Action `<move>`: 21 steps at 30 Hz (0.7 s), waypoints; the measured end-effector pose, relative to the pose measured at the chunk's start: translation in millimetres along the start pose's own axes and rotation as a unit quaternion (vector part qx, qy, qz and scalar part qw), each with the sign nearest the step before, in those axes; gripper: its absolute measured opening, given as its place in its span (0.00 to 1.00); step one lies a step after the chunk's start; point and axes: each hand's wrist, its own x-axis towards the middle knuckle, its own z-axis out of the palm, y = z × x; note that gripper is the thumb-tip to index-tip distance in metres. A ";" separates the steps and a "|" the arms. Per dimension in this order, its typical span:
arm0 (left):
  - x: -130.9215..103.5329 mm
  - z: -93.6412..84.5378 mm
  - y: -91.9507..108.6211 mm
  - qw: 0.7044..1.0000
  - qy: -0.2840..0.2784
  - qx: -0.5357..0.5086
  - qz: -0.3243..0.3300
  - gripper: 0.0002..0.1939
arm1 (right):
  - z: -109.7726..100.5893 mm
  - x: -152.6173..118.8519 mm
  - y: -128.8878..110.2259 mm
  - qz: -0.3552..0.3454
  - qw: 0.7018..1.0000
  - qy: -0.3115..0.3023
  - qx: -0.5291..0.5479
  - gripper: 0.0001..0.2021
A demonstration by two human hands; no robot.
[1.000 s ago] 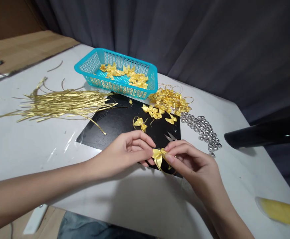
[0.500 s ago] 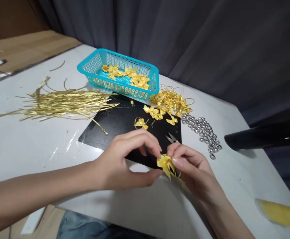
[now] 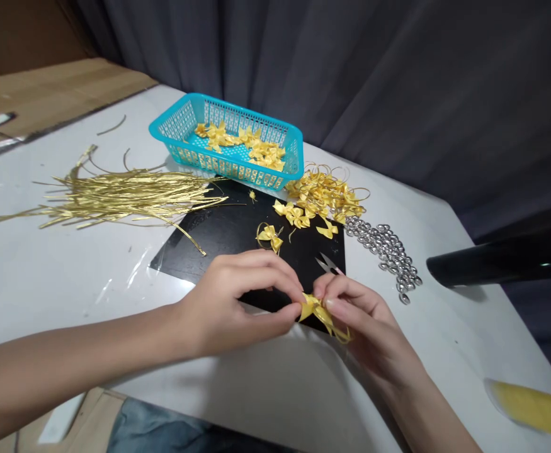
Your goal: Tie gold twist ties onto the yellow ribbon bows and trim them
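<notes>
Between my two hands is a yellow ribbon bow (image 3: 313, 307) with a thin gold cord loop trailing from its right side. The thumb and fingers of my left hand (image 3: 242, 305) pinch the bow's left end. My right hand (image 3: 364, 318) grips its right end between thumb and forefinger. Just beyond my right fingers, small scissors (image 3: 329, 264) lie on a black mat (image 3: 199, 233), blades showing and the rest partly hidden by the hand. Another bow with a cord loop (image 3: 269, 237) rests on the mat, near several loose yellow bows (image 3: 294, 214).
A turquoise basket (image 3: 228, 172) holding yellow bows stands at the back. Gold cords (image 3: 128, 195) lie left; looped bows (image 3: 327, 192) and silver beads (image 3: 383, 248) lie right. A black cylindrical object (image 3: 502, 255) juts in from the right, above a yellow roll-like object (image 3: 539, 409).
My left thumb and fingers have closed onto the bow's left end, where the thumb was apart before. The bow has turned slightly, and its cord loop shows more clearly.
</notes>
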 end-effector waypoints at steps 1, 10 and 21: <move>0.0 -0.1 0.0 1.000 -0.005 0.003 -0.022 0.04 | -0.4 0.0 0.3 0.000 1.000 0.005 -0.022 0.06; 4.3 1.9 -8.1 0.935 -0.071 -0.113 -0.328 0.06 | -3.1 0.2 4.4 -0.007 0.987 0.094 -0.130 0.08; 6.6 0.1 -14.8 0.845 -0.098 -0.276 -0.447 0.08 | -1.3 5.2 2.0 0.050 0.994 0.097 0.005 0.11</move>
